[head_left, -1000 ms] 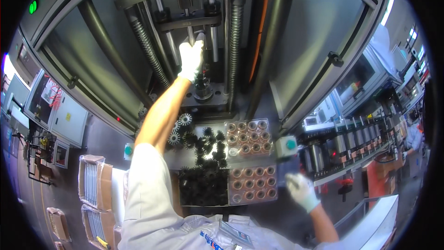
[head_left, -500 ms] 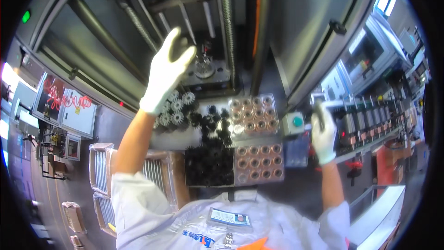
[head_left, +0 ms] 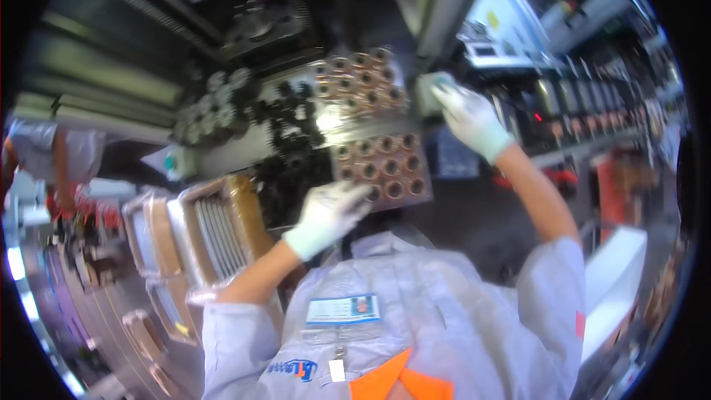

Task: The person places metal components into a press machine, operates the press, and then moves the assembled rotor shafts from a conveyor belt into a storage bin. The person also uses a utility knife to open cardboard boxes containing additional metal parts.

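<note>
My gloved left hand [head_left: 331,213] reaches over the near left corner of a clear tray [head_left: 424,198] that holds copper-coloured rings [head_left: 391,167]. Its bent fingertips are at a ring in the nearest row; blur hides whether they grip it. At the right, my gloved right hand [head_left: 472,120] rests its outstretched fingers on the top of a small pale box [head_left: 427,98] with a green button [head_left: 442,80], the button partly covered. A second ring tray [head_left: 400,107] sits just beyond the first. Dark toothed parts [head_left: 292,137] are heaped left of the trays.
Silver toothed parts [head_left: 216,104] stand behind the dark heap. A machine with a metal fixture [head_left: 259,24] fills the far side. Wrapped cartons [head_left: 211,222] are at my left, and another person's arm [head_left: 61,167] shows at the far left. A row of dark units [head_left: 574,96] lines the right.
My left hand has come back from the machine to the near ring tray. My right hand has moved left onto the button box. The whole view has shifted.
</note>
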A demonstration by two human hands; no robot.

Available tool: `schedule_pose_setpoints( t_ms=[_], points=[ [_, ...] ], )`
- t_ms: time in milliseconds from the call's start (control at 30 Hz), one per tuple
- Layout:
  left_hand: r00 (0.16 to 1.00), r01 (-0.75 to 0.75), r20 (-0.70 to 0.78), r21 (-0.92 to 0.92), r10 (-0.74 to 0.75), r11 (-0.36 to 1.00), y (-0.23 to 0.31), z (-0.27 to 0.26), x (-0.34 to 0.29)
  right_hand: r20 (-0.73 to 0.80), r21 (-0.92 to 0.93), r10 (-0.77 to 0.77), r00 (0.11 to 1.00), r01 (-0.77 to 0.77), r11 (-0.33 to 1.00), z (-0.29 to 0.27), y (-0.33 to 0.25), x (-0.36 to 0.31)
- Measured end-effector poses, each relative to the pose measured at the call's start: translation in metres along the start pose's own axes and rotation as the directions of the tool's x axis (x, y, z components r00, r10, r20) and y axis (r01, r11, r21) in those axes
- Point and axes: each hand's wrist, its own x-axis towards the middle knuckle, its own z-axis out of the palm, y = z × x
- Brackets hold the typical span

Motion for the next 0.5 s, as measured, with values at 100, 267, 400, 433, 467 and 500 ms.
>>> schedule_pose_setpoints(
  t_ms=[100, 267, 400, 433, 467, 500],
  points=[
    [0.995, -0.039, 0.101, 0.204, 0.019, 0.978, 0.011, 0.036, -0.007, 0.025, 0.174, 0.121, 0.992, -0.123, 0.977, -0.002, -0.046, -0.021],
    [0.996, -0.036, 0.088, 0.219, 0.017, 0.975, 0.012, 0.092, 0.019, 0.254, 0.318, 0.130, 0.958, -0.209, 0.925, 0.031, -0.057, -0.086],
    [0.995, 0.066, 0.068, 0.153, -0.077, 0.986, 0.004, 0.091, 0.010, 0.271, 0.364, 0.057, 0.961, -0.158, 0.918, 0.031, -0.079, -0.070],
    [0.993, 0.085, 0.068, 0.141, -0.095, 0.986, 0.004, 0.093, 0.018, 0.300, 0.362, 0.071, 0.951, -0.182, 0.914, 0.031, -0.073, -0.069],
    [0.991, 0.103, 0.069, 0.123, -0.112, 0.987, 0.003, 0.093, 0.020, 0.333, 0.357, 0.085, 0.939, -0.208, 0.911, 0.032, -0.069, -0.069],
    [0.988, 0.124, 0.071, 0.136, -0.134, 0.983, 0.007, 0.088, 0.026, 0.335, 0.342, 0.087, 0.938, -0.207, 0.917, 0.033, -0.064, -0.070]
  ],
)
